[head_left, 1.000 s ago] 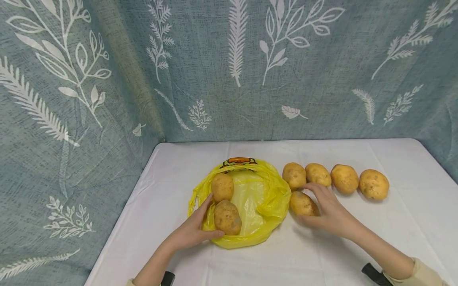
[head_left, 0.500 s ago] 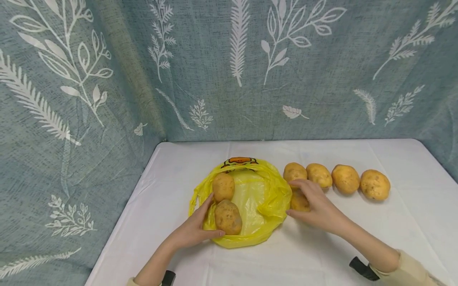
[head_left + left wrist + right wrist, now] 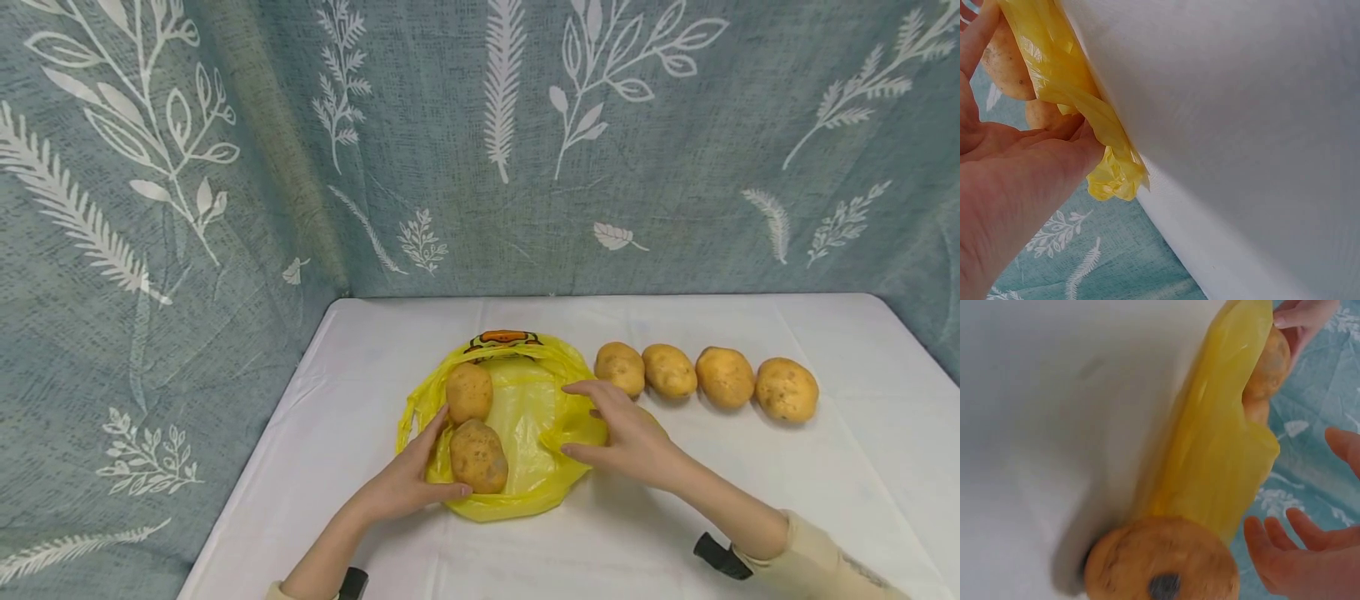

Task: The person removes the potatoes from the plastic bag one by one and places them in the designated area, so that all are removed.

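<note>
- Teal backdrop [image 3: 450, 192]: I've got it across the top and down the left of my head view; brownish fold [image 3: 292, 167] left of centre.
- White prints on it: leafy branch [image 3: 171, 173] upper left, fern frond [image 3: 504, 92] top centre, small leaf [image 3: 613, 237] right of centre.
- White tablecloth [image 3: 862, 475]: lower frame, faint creases right.
- My left wrist view: backdrop lower left, tablecloth right.

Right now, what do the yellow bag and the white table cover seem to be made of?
Yellow bag: probably thin plastic film, glossy; it looks translucent, crinkled, with bright highlights.
White table cover: perhaps matte cloth; it shows faint creases and no shine, weave unclear.
</note>
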Demonstrator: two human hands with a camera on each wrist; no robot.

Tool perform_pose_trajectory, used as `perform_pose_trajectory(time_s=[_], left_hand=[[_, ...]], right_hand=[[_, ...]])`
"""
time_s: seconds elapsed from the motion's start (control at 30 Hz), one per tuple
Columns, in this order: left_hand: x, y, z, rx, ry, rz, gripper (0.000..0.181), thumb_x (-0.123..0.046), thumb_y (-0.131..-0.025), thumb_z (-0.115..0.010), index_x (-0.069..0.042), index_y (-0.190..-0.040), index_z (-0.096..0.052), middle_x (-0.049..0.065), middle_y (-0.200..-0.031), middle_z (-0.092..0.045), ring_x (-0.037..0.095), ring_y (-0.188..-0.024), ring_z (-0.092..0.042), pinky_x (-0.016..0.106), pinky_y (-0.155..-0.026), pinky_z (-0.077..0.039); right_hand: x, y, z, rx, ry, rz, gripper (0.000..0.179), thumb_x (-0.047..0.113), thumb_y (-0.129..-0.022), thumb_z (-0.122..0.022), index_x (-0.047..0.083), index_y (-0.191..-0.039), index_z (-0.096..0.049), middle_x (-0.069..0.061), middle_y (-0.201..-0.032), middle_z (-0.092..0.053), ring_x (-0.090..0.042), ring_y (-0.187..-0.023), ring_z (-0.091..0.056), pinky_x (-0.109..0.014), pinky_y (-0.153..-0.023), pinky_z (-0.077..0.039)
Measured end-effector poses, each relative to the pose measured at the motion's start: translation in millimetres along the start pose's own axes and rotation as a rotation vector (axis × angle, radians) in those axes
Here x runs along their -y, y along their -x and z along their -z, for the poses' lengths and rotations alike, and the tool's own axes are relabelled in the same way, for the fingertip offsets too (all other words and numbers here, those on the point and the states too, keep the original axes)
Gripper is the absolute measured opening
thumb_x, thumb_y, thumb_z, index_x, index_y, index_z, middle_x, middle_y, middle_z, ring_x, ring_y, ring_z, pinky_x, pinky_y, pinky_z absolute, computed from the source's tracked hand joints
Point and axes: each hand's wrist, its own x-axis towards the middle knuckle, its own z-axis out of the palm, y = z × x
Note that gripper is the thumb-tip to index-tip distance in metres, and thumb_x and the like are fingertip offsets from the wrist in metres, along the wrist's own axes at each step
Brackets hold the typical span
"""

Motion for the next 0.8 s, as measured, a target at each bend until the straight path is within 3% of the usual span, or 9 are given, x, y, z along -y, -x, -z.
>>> perform_pose_trajectory(time_s=[0.23, 0.53, 0.8], left_hand=[[0.3, -0.1, -0.5, -0.003, -0.004, -0.006, 0.112, -0.036, -0.08, -0.08, -0.013, -0.158, -0.003, 0.017, -0.161, -0.011, 0.037, -0.147, -0.008, 0.061, -0.114, -0.012], [2.1, 0.5, -0.9, -0.011, -0.013, -0.009, 0.112, -0.037, -0.079, -0.081, -0.013, -0.158, -0.004, 0.018, -0.16, -0.015, 0.038, -0.146, -0.012, 0.061, -0.113, -0.013], [2.5, 0.3, -0.3, -0.002, -0.002, -0.021, 0.111, -0.037, -0.08, -0.08, -0.014, -0.158, -0.004, 0.017, -0.161, -0.015, 0.037, -0.146, -0.012, 0.064, -0.112, -0.014]], right_hand=[[6.7, -9.1, -13.0, 0.07, -0.152, -0.016, 0.068, 0.026, -0.086, -0.076, 0.01, -0.142, -0.042, -0.011, -0.142, -0.043, -0.035, -0.127, -0.045, -0.046, -0.1, -0.045], [13.7, -21.9, -33.2, 0.124, -0.187, 0.045, 0.065, 0.025, -0.088, -0.074, 0.003, -0.141, -0.042, -0.016, -0.142, -0.042, -0.037, -0.125, -0.046, -0.044, -0.097, -0.048], [20.9, -31.9, -46.5, 0.169, -0.23, 0.032, 0.064, 0.022, -0.087, -0.075, 0.008, -0.141, -0.042, -0.012, -0.143, -0.041, -0.036, -0.125, -0.044, -0.041, -0.093, -0.051]])
